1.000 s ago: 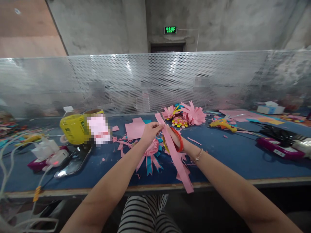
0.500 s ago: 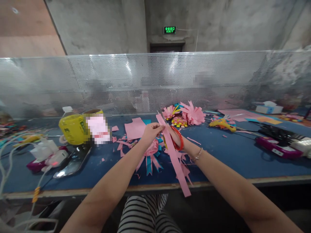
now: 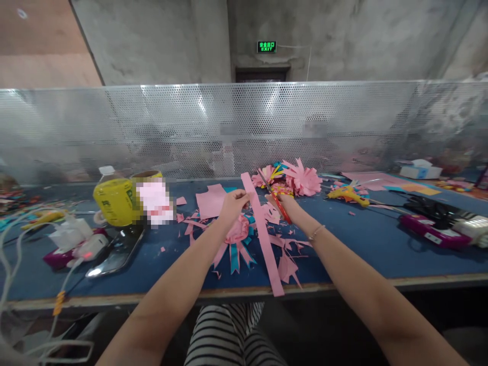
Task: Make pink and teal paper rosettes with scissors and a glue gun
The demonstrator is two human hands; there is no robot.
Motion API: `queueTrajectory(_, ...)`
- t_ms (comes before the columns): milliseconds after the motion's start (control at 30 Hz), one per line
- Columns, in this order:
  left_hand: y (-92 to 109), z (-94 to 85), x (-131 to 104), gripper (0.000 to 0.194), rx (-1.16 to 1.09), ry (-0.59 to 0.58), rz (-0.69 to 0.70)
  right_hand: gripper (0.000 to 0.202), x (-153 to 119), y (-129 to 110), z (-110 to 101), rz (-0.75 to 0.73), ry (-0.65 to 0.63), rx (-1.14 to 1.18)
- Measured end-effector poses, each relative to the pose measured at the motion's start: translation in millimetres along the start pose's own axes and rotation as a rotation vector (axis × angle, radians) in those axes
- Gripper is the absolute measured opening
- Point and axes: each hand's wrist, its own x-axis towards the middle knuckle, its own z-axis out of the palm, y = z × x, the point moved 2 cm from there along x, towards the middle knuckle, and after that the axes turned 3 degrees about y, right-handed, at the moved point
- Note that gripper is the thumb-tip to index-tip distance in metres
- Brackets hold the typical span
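My left hand pinches a long pink paper strip near its upper end; the strip hangs down past the table's front edge. My right hand is closed around red-handled scissors, whose blades point up and left, apart from the strip. Below my left hand lies a pink and blue paper flower with ribbon-like tails. Pink paper scraps are scattered under and beside the strip. Pink paper sheets lie to the left of my left hand.
Finished-looking paper flowers sit behind my right hand, with a yellow glue gun to their right. On the left are a yellow-labelled bottle, a phone and a power strip with chargers. A perforated metal screen borders the table.
The scissors and my right hand have moved away from the strip to the right. My left hand has shifted slightly left, and the strip now hangs more upright.
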Motion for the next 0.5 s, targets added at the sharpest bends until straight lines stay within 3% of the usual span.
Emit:
queueTrajectory(100,-4,-6.1,5,0.029,-0.012,0.028,-0.041,0.037,6,11,-13,-0.052,0.061,-0.32)
queueTrajectory(200,-8,-10.2,9,0.028,-0.03,0.037,-0.085,0.038,7,14,-14,-0.127,0.026,-0.675)
queueTrajectory(333,-12,-17.5,14,0.026,-0.021,0.041,-0.068,0.038,5,8,-17,-0.18,0.009,-0.752)
queueTrajectory(500,-8,-32.5,24,0.021,0.08,0.065,0.008,0.046,-4,-1,-40,-0.192,-0.035,-0.771)
